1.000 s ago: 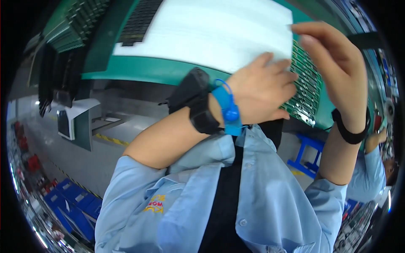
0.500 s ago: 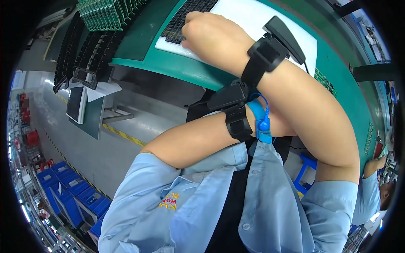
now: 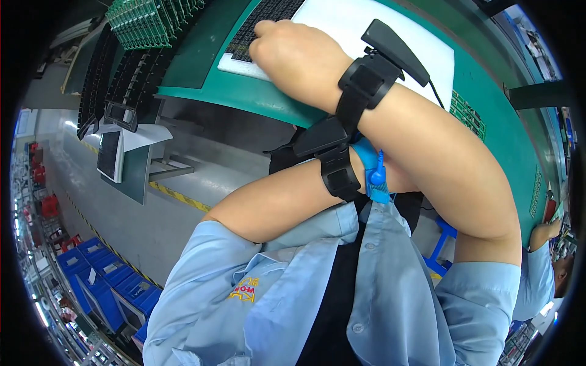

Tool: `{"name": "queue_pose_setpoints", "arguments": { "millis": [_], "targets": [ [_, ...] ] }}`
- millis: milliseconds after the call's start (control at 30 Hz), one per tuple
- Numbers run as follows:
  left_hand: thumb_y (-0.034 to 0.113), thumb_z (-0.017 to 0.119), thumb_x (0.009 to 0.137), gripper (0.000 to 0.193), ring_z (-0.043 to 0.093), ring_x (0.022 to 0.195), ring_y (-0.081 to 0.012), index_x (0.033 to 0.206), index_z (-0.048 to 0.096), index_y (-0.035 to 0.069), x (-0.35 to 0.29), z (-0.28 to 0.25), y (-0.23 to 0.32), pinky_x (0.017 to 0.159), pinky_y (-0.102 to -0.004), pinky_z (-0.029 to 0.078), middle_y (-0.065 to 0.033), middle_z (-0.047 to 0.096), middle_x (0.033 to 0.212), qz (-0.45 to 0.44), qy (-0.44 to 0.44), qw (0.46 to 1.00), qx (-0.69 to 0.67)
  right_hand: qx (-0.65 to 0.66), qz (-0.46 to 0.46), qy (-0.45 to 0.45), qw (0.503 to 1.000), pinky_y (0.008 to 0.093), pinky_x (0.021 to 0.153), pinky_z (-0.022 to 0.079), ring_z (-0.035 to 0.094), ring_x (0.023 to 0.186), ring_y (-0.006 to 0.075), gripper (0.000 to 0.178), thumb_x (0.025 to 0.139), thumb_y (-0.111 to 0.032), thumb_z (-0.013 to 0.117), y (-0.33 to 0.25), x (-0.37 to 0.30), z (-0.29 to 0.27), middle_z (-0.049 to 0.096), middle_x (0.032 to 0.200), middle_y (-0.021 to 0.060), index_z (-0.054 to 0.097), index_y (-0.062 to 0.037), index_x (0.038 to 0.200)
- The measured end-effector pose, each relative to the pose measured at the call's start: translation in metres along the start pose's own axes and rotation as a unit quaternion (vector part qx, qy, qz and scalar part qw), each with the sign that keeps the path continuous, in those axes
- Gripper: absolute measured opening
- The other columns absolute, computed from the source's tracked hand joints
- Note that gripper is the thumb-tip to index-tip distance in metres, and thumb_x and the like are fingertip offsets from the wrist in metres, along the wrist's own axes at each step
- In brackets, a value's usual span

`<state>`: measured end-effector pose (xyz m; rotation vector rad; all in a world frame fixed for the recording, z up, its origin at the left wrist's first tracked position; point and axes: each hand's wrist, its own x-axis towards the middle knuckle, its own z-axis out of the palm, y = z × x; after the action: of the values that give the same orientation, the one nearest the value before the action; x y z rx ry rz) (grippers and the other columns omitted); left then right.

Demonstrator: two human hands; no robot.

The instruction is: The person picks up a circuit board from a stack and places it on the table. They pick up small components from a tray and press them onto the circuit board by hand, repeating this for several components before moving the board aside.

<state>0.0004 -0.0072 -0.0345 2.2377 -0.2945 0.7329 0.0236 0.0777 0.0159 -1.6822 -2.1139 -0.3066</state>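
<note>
In the foreground, the left forearm passes beneath the right; the left hand (image 3: pixel 403 180), beyond a blue wristband (image 3: pixel 370 168), is mostly covered, and its state cannot be told. Slightly farther, the right hand (image 3: pixel 299 58) lies curled, back upward, at the near end of a dark gridded panel (image 3: pixel 245 41); the fingertips are hidden, so whether they grip cannot be told. The panel rests on the left part of a white slab (image 3: pixel 421 46), itself on the green worktop (image 3: pixel 235 94). Good handling here probably means contact at the panel's edge rather than its face, light finger pressure, and the black wrist device (image 3: pixel 397 52) held clear of the slab. Beyond the slab's right edge lie green circuit boards (image 3: pixel 469 116); at upper left, others stand upright (image 3: pixel 143 24). Relative to one second earlier, the right hand, then raised and spread at right, is at the panel, and the left, then over the slab, is under the right forearm. Relative to half a second earlier, the arms' pose is nearly unchanged.
</note>
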Motion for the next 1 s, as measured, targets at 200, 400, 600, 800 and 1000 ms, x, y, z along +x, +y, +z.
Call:
{"name": "queue_pose_setpoints", "arguments": {
  "millis": [200,400,600,800,1000],
  "targets": [
    [0.038,0.066,0.084,0.044,0.053,0.119,-0.0301,0.117,0.064,0.009,0.003,0.001,0.005,0.102,-0.0452,0.04,-0.009,0.061,0.125,0.015,0.011,0.999,0.047,-0.014,0.009,-0.06,0.998,0.0355,0.071,0.055,0.068,0.086,0.0248,0.013,0.084,-0.007,0.062,0.009,0.007,-0.012,0.068,0.093,0.0124,0.072,-0.0027,0.091],
    [0.039,0.072,0.077,0.047,0.053,0.119,-0.027,0.114,0.065,0.009,0.014,-0.007,0.007,0.103,-0.0473,0.037,-0.0073,0.062,0.121,0.066,-0.027,0.992,0.103,0.233,0.098,0.019,0.967,0.0354,0.069,0.054,0.068,0.074,0.029,0.016,0.08,-0.011,0.064,0.045,-0.023,-0.085,0.069,0.083,0.019,0.07,0.0022,0.087],
    [0.04,0.073,0.077,0.045,0.049,0.125,-0.0272,0.108,0.064,0.009,0.016,-0.014,0.011,0.107,-0.0469,0.034,-0.0067,0.059,0.125,0.046,-0.06,0.985,0.156,0.159,0.226,-0.037,0.96,0.0292,0.068,0.049,0.062,0.078,0.0163,0.011,0.087,-0.007,0.068,0.073,-0.15,-0.17,0.065,0.088,0.0072,0.07,0.0001,0.095],
    [0.038,0.075,0.076,0.044,0.047,0.128,-0.0276,0.108,0.064,0.01,0.02,-0.012,0.014,0.108,-0.0466,0.034,-0.0062,0.058,0.128,0.047,-0.063,0.983,0.166,0.05,0.349,0.008,0.936,0.0267,0.063,0.047,0.062,0.074,0.0185,0.011,0.082,-0.005,0.07,0.062,-0.239,-0.181,0.066,0.087,0.0075,0.071,-0.0015,0.093],
    [0.037,0.077,0.074,0.046,0.046,0.13,-0.0269,0.109,0.064,0.011,0.022,-0.011,0.017,0.108,-0.0457,0.034,-0.0045,0.057,0.13,0.035,-0.079,0.98,0.179,0.015,0.347,0.002,0.938,0.0278,0.068,0.047,0.061,0.079,0.0177,0.013,0.084,-0.004,0.07,0.047,-0.264,-0.169,0.066,0.088,0.0076,0.071,-0.0021,0.097]
  ]
}}
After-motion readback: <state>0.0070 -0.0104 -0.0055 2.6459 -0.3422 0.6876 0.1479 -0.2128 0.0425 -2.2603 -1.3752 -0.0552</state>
